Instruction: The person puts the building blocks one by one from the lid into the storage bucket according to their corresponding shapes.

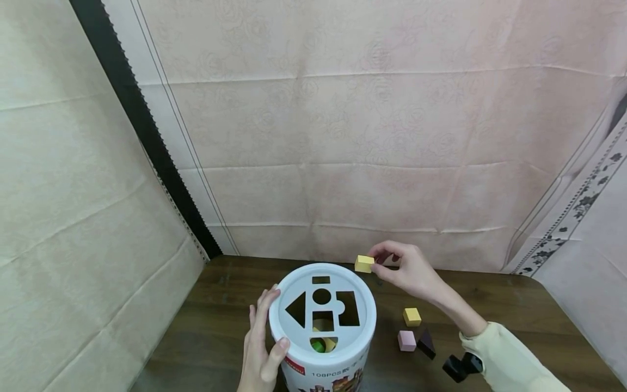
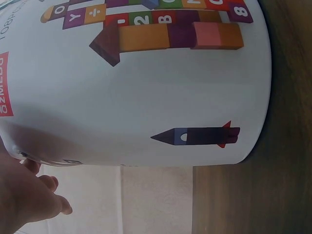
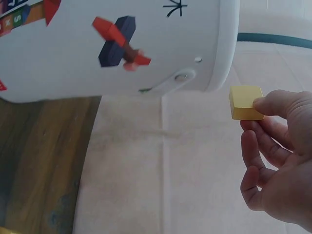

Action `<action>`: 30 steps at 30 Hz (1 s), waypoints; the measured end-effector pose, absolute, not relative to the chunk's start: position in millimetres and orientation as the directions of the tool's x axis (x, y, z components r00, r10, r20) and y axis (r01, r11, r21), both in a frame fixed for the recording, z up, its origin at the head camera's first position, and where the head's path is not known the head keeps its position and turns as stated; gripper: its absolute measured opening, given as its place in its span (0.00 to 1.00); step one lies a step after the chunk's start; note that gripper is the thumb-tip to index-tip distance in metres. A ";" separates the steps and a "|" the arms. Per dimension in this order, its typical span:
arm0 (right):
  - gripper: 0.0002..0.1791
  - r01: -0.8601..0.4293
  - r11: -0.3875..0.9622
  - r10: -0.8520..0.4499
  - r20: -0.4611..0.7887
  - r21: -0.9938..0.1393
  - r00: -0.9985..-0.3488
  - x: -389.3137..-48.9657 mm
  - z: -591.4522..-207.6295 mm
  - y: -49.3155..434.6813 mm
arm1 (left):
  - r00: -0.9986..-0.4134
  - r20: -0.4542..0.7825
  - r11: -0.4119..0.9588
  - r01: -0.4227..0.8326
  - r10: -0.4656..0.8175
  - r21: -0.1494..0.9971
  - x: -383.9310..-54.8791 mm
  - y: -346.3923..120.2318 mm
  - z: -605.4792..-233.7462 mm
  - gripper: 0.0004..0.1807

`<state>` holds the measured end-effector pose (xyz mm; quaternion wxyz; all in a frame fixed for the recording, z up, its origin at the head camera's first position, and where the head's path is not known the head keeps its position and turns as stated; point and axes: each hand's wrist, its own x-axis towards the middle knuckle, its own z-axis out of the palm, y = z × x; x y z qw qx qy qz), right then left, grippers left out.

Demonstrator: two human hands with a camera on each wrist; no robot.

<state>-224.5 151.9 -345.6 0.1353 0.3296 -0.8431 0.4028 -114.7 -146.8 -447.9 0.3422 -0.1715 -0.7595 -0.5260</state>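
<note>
A white toy bucket point(image 1: 323, 367) with printed blocks on its side stands upright. Its pale blue lid point(image 1: 295, 287) has several shaped holes: a triangle, a circle, rectangles and others. Through the front hole, green and yellow pieces show inside. My left hand point(image 1: 262, 343) rests against the bucket's left side, thumb and a fingertip at the lid's rim; other fingers stand off it loosely. Just beyond the lid's right edge, my right hand point(image 1: 406, 267) pinches a yellow block point(image 3: 246, 102) between thumb and fingers. The block is in the air, apart from the lid.
On the wooden table point(image 1: 201, 337), right of the bucket, lie another yellow block point(image 1: 412, 317), a pink block point(image 1: 406, 341) and a dark triangular block point(image 1: 426, 344). A pale cloth point(image 1: 372, 163) hangs behind the table. A black device point(image 1: 462, 367) is on the right wrist.
</note>
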 end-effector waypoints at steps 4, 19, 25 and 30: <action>0.11 -0.668 0.445 -0.463 0.485 -0.597 -0.742 -223.6 -342.8 142.7 | -0.709 0.698 0.390 0.618 -0.099 0.683 -114.8 -147.0 -447.9 0.37; 0.10 -0.701 0.391 -0.518 0.487 -0.596 -0.703 -224.7 -344.9 112.9 | -0.708 0.698 0.392 0.616 -0.105 0.683 -115.2 -146.5 -448.5 0.37; 0.10 -0.710 0.359 -0.543 0.484 -0.605 -0.687 -225.9 -347.3 103.4 | -0.722 0.684 0.390 0.602 -0.109 0.697 -114.3 -146.3 -447.3 0.37; 0.10 -0.719 0.344 -0.561 0.482 -0.604 -0.673 -227.6 -352.3 96.4 | -0.736 0.668 0.388 0.587 -0.111 0.711 -114.3 -146.3 -447.3 0.37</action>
